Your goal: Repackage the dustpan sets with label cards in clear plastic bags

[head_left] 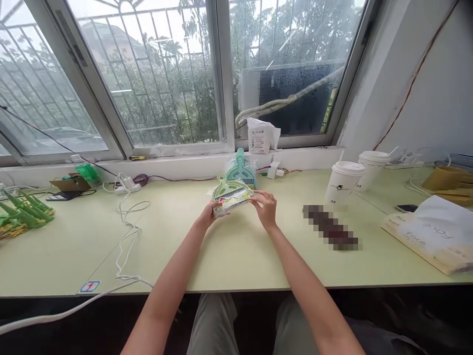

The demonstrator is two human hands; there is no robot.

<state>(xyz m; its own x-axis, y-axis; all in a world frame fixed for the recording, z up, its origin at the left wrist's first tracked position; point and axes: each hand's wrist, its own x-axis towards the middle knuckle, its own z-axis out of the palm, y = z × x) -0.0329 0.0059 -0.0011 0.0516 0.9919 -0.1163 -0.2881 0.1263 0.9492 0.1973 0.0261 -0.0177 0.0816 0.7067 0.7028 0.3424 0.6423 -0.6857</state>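
Observation:
A light green mini dustpan-and-brush set (232, 190) in clear plastic wrap is held up over the table, tilted, its handle pointing away from me. My left hand (210, 214) is closed on its lower left corner. At the right edge, my right hand (265, 206) pinches the wrap between thumb and fingers. A printed label runs along the near side of the set, below a strip of dark bristles. Just behind stand teal dustpan-and-brush sets (241, 167), also wrapped, leaning near the wall under the window; the green one partly hides them.
Two white lidded cups (345, 181) with straws stand to the right, by a blurred dark object (330, 228). A tissue pack (430, 234) lies at far right. White cables (127, 231) trail across the left side, near green pointed items (27, 212). A white paper bag (261, 136) sits on the sill.

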